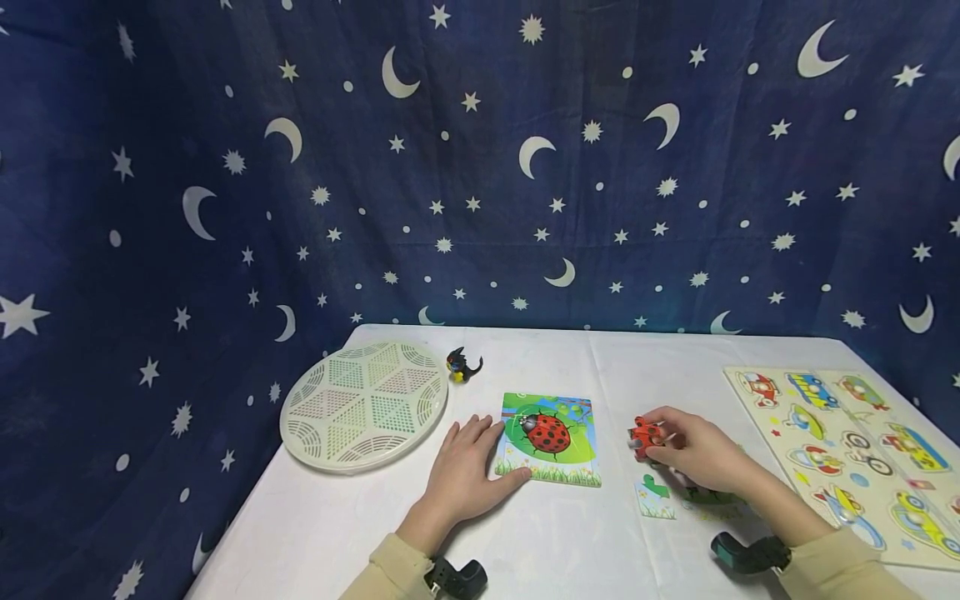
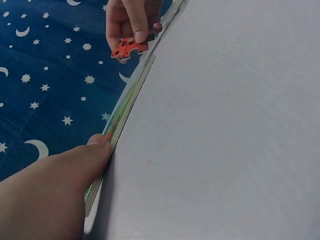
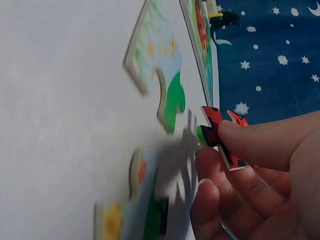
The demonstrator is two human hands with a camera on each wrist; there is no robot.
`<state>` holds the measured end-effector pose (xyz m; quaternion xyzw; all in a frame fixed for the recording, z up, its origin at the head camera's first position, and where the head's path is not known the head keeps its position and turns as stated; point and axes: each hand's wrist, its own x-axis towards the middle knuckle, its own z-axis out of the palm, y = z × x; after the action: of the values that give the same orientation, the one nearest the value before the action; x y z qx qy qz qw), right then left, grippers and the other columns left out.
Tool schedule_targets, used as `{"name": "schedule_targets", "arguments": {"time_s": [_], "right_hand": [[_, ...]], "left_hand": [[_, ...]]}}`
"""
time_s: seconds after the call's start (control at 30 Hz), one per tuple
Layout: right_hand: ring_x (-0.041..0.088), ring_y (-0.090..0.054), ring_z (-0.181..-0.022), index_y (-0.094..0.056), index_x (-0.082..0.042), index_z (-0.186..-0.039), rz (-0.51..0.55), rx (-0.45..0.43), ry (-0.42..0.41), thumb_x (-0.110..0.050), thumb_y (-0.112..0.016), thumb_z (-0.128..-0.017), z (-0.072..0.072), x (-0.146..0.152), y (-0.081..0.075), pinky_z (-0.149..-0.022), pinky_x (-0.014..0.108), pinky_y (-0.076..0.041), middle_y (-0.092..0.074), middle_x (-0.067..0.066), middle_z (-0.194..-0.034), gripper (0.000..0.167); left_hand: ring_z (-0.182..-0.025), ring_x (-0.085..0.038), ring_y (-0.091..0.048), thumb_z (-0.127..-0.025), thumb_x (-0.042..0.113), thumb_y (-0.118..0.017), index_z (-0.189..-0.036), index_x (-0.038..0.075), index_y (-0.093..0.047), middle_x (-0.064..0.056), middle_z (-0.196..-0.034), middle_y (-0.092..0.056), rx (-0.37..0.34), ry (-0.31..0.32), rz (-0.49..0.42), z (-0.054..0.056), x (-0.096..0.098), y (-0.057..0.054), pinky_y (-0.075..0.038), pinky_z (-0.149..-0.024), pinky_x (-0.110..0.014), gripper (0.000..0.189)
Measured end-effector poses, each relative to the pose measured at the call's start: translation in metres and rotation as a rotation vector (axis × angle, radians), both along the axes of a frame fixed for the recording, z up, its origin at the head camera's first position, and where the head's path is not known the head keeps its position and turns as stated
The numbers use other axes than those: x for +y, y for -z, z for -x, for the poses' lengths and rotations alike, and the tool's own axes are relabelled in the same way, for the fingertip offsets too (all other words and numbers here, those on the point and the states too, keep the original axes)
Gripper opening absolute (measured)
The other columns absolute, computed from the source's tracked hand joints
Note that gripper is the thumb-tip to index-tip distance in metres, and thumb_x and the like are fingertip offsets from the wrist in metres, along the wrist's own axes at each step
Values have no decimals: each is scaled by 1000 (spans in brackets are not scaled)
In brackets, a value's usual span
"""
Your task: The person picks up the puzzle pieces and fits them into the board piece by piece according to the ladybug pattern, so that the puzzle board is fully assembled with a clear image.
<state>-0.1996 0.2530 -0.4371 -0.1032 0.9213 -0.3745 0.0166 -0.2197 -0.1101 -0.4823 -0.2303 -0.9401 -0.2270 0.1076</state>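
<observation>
A square ladybird puzzle board (image 1: 548, 439) lies on the white table. My left hand (image 1: 467, 473) rests beside its left side, fingers spread and fairly straight. The left thumb (image 2: 99, 139) touches the board's near edge. To the right, my right hand (image 1: 697, 446) pinches a red puzzle piece (image 1: 645, 437) with black spots between thumb and fingers, above the table. In the right wrist view a bit of green shows on the red piece (image 3: 214, 122); whether it is one piece or two I cannot tell. Under that hand lie loose puzzle pieces (image 1: 656, 498), partly hidden by it.
A round, patterned plastic basket or lid (image 1: 367, 406) lies at the left. Near the back stands a small black toy figure (image 1: 464, 365) with a curled tail. A wooden vehicle puzzle board (image 1: 855, 458) lies at the right. Behind hangs a blue star-and-moon cloth (image 1: 495, 167).
</observation>
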Motion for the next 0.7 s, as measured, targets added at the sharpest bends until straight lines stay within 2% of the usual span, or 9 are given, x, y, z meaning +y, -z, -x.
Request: {"name": "schedule_targets", "arguments": {"time_s": [0.33, 0.57, 0.7], "right_hand": [[19, -65, -77, -63, -7, -126, 56, -59, -48, -11, -70, -96, 5, -23, -3, -57, 31, -53, -66, 4, -96, 31], [17, -65, -75, -64, -4, -126, 47, -43, -71, -12, -72, -94, 8, -36, -1, -58, 31, -54, -67, 3, -96, 34], [19, -66, -75, -64, -4, -124, 75, -52, -87, -10, -73, -93, 10, -43, 0, -59, 32, -57, -66, 4, -96, 33]], "left_hand": [[-144, -34, -41, -87, 69, -63, -145, 12, -58, -13, -149, -54, 4, -1, -4, -1, 0, -1, -23, -122, -54, 82], [-144, -34, -41, -87, 68, -63, -145, 11, -58, -13, -149, -54, 4, 4, -9, -1, 0, -1, -23, -122, -54, 82], [-144, -34, -41, -88, 68, -63, -145, 11, -58, -14, -149, -54, -1, 7, -12, -1, 0, 0, -23, -122, -54, 82]]}}
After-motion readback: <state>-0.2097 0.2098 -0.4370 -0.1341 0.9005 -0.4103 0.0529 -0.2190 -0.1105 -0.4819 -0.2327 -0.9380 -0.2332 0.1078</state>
